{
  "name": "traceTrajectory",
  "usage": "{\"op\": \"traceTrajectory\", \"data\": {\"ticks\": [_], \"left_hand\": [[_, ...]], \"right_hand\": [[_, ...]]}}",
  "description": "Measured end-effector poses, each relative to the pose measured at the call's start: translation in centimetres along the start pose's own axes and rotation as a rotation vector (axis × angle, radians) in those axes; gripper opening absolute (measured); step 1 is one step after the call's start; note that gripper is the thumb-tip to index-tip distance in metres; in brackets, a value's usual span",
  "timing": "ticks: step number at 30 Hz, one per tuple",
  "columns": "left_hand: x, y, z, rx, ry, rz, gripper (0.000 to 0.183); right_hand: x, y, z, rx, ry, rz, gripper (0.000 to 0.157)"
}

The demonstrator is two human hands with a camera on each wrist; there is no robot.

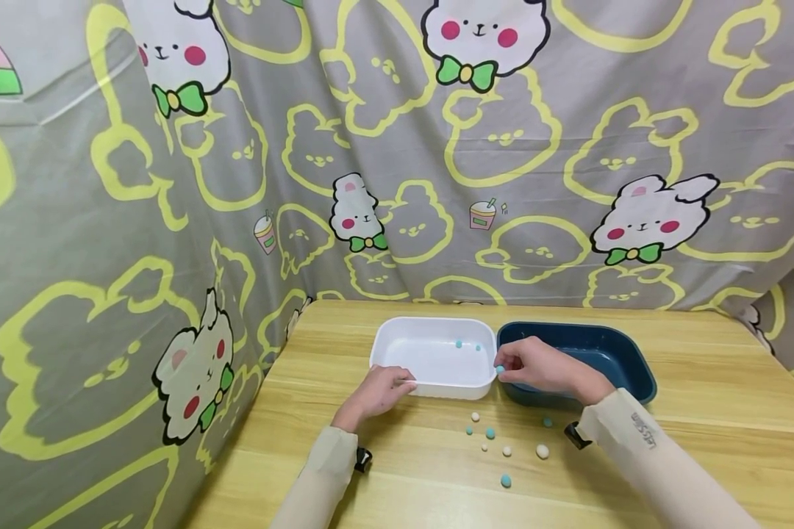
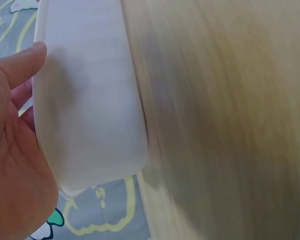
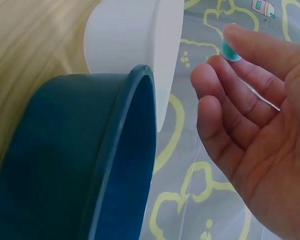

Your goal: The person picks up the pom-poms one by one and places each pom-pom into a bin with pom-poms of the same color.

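A small teal ball [image 3: 230, 51] is pinched between the thumb and a fingertip of my right hand [image 1: 541, 365]. That hand hovers over the left end of the dark blue basin [image 1: 625, 351], beside the right rim of the white basin [image 1: 430, 388]. Two teal balls [image 1: 459, 344] lie inside the white basin. My left hand [image 1: 378, 389] grips the white basin's front-left rim; in the left wrist view its thumb [image 2: 32, 59] lies on the near side and the other fingers are partly hidden behind the wall.
Several loose balls, teal [image 1: 506, 480] and white [image 1: 542, 452], lie on the wooden table [image 1: 430, 470] in front of the basins. One teal ball [image 1: 547, 422] sits near the dark basin's front. A patterned curtain [image 1: 397, 147] hangs behind and to the left.
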State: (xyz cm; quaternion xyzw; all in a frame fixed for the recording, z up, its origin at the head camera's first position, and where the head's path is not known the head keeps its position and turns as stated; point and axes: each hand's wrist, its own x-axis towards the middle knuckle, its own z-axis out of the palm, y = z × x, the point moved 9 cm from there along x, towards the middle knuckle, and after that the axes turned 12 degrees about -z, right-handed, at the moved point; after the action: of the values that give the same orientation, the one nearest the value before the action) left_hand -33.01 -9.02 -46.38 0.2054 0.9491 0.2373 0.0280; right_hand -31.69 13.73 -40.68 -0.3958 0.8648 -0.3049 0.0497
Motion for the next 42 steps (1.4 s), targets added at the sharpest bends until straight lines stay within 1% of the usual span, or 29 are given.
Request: {"op": "traceTrajectory", "data": {"ticks": [4,9,17,27,32,39,42], "left_hand": [[0.0,0.0,0.0,0.003,0.006,0.002,0.019],[0.0,0.0,0.0,0.0,0.007,0.006,0.019],[0.1,-0.3,0.3,-0.003,-0.008,-0.006,0.018],[0.1,-0.5,0.4,-0.006,-0.005,-0.017,0.018],[0.1,-0.4,0.3,-0.011,-0.007,-0.015,0.018],[0.1,-0.4,0.4,-0.009,-0.014,-0.02,0.019],[0.1,-0.3,0.3,-0.007,-0.005,-0.01,0.018]], "right_hand": [[0.2,0.0,0.0,0.01,0.0,-0.003,0.012],[0.8,-0.4,-0.3,-0.011,0.012,-0.029,0.012],[1.6,-0.6,-0.4,-0.015,0.014,-0.041,0.017],[2.5,0.2,0.0,-0.025,0.013,0.005,0.019],[2.8,0.8,0.4,-0.012,0.004,0.026,0.02],[3.3,1.6,0.8,-0.004,-0.009,0.044,0.017],[3.6,1.8,0.9,-0.001,-0.013,0.044,0.015]]}}
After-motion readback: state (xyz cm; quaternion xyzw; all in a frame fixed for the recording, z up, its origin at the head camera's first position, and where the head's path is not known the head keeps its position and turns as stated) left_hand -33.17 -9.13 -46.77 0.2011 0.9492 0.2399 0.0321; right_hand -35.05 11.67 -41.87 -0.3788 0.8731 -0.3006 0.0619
